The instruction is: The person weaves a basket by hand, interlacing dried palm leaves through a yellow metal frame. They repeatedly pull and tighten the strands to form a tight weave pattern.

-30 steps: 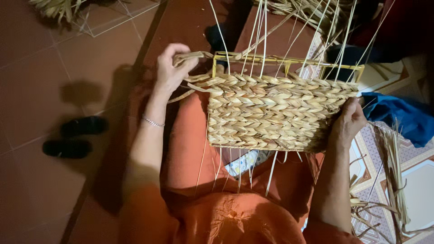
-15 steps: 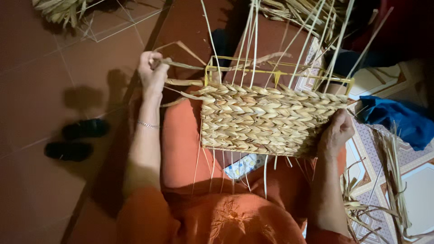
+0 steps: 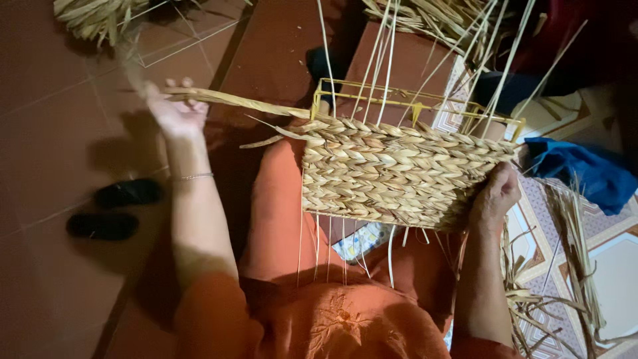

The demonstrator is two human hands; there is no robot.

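floor: red tiles, 2 black shoes at left
basket: 1, half-woven on yellow wire frame, resting on lap, thin upright stalks poking out the top
straw piles: 2, top left and top right, both cut off
blue cloth: 1, right of basket
left hand: closed on long straw strand, pulled taut, blurred
right hand: gripping basket's right edge, fingers hidden

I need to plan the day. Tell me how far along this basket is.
Done: the basket wall is woven nearly to the top of the yellow wire frame. In hand: the left hand pulls a strand out taut to the side while the right hand steadies the basket's end. Left: the top edge is unfinished, with bare frame showing and loose stakes sticking up uncut.
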